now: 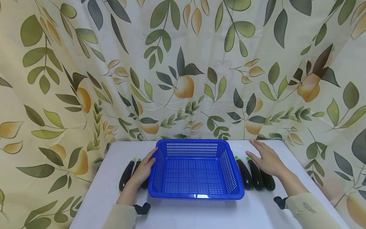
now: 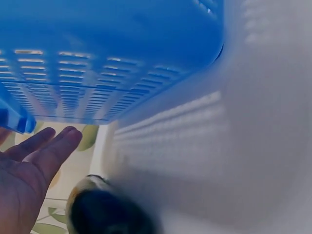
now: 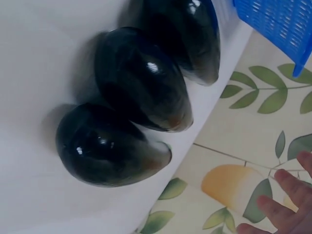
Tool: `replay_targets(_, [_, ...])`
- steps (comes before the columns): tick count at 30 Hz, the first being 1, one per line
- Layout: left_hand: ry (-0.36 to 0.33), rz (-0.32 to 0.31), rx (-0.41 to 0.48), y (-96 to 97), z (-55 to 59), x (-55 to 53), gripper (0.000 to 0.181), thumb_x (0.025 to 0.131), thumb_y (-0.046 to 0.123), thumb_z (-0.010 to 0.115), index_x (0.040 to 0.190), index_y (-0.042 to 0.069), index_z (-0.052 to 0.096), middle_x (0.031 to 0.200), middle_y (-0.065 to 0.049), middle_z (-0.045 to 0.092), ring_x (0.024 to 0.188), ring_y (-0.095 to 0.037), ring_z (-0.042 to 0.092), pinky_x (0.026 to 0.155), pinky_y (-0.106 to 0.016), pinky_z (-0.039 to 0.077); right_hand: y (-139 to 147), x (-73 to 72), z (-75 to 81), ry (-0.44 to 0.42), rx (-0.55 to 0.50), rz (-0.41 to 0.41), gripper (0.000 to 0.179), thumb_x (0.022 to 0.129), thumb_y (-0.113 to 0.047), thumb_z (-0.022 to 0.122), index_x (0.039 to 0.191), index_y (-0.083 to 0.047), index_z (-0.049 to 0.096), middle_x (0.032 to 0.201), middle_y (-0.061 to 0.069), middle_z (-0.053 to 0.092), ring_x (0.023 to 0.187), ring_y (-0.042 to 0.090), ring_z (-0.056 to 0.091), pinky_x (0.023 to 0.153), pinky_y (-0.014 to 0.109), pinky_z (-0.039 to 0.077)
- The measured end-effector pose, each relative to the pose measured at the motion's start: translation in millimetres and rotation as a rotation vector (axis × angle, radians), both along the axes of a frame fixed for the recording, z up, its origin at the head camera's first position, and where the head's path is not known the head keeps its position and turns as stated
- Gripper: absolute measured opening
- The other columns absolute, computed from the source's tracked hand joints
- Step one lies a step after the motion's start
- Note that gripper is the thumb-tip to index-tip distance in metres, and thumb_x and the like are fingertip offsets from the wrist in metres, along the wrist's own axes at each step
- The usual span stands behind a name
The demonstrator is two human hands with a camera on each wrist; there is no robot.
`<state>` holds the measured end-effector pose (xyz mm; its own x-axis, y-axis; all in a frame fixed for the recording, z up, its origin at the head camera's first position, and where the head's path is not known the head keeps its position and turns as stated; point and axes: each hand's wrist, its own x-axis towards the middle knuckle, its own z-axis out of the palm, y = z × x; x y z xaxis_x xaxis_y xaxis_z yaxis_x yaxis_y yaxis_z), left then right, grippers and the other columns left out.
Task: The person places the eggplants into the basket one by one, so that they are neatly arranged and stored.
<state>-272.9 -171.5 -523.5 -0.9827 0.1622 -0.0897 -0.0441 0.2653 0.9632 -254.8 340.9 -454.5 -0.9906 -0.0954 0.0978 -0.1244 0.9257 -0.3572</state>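
- Blue basket (image 1: 191,173) is at the middle of the white table (image 1: 177,219), its mesh floor in sight, eggplants to either side.
- My left hand (image 1: 143,171) is at the basket's left rim, fingers straight and relaxed.
- Left-side eggplants (image 1: 126,177) lie by my left forearm, partly hidden by it.
- My right hand (image 1: 267,160) is free, fingers loosely spread, near three right-side eggplants (image 1: 255,175) lying side by side.
- Leaf-patterned cloth (image 1: 183,105) hangs behind.
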Motion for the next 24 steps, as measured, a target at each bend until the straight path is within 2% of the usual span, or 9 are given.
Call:
replay_targets(7, [-0.01,0.015,0.119,1.4,-6.6,0.7,0.047,0.113,0.026,0.033,0.159,0.038,0.039,0.172,-0.003,0.028,0.162,-0.032,0.016,0.13,-0.06,0.009,7.7,0.6,-5.8,-0.018,0.003,-0.007,0.082,0.105,-0.06,0.047,0.161,-0.002,0.03,0.162,0.037,0.026,0.146,0.062,0.023,0.111,0.084,0.02])
replay_targets(13, [-0.003,0.033,0.175,2.2,-12.8,1.3,0.046,0.114,0.028,0.033,0.158,0.039,0.04,0.172,-0.001,0.028,0.162,-0.031,0.015,0.13,-0.06,0.007,9.9,2.9,-8.4,-0.018,-0.001,-0.005,0.081,0.105,-0.058,0.047,0.16,-0.001,0.032,0.161,0.038,0.027,0.146,0.062,0.024,0.111,0.084,0.02])
replay_targets(24, [0.019,0.033,0.182,3.9,-15.4,1.7,0.046,0.114,0.03,0.031,0.158,0.039,0.039,0.172,0.001,0.027,0.162,-0.03,0.015,0.131,-0.058,0.007,21.5,8.3,-20.1,-0.064,-0.003,-0.038,0.078,0.106,-0.054,0.048,0.159,0.002,0.031,0.158,0.041,0.028,0.142,0.065,0.027,0.111,0.082,0.024])
